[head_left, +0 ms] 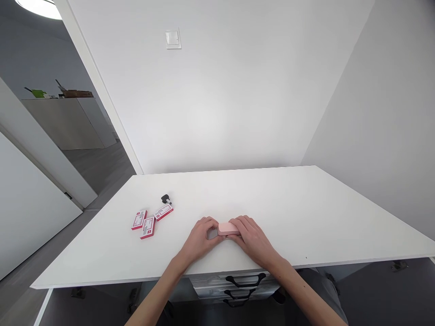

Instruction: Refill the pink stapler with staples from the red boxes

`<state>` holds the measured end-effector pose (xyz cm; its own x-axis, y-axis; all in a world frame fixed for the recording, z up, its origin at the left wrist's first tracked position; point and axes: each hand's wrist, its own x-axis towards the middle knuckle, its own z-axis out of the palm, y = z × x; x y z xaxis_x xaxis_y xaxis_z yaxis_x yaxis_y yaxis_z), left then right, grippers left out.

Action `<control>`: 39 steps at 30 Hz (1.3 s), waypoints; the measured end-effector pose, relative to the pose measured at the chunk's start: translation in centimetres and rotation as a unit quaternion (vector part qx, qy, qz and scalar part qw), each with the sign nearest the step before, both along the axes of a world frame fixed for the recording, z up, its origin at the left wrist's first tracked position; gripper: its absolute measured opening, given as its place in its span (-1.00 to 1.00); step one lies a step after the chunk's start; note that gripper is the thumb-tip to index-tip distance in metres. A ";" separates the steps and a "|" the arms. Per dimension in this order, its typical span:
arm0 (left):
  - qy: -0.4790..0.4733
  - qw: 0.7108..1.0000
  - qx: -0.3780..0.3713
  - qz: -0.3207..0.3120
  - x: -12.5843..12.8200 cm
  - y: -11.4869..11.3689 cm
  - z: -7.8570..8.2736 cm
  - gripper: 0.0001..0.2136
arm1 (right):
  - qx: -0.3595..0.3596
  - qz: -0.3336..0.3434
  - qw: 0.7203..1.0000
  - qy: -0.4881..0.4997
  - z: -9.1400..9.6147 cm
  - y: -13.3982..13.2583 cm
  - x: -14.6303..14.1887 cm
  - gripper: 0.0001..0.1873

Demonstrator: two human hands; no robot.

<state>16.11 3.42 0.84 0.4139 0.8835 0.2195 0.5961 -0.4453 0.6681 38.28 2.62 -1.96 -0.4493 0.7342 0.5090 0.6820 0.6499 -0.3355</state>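
One pink object (224,228) is clamped between left hand (201,237) and right hand (250,236), the latter hiding its right end; three red-white boxes (148,227) carry small print I cannot read.

The setting is looking like a room in a home or a small office; the view is leaving open which. A wide, smooth white desktop (288,208) is standing against a plain white wall (238,81) bearing a square white light switch (173,39). Beyond a slanting white door frame (100,86), a grey wood-look floor (102,165) is running past a low pale-grey cabinet (57,124), and a bright white ceiling lamp (42,7) is glowing.
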 end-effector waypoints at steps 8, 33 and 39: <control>0.023 1.000 -0.005 0.003 0.2 0.2 0.0 -0.79 | 0.026 -0.017 0.999 -0.034 -0.2 0.0 -0.3 -0.85; 0.036 0.999 0.002 -0.002 0.3 0.2 0.1 -0.78 | 0.042 -0.031 0.996 -0.072 -0.3 0.3 -0.6 -0.84; 0.032 0.999 0.007 -0.005 0.1 0.0 0.0 -0.78 | 0.038 -0.011 0.995 -0.090 1.0 0.2 -1.0 -0.81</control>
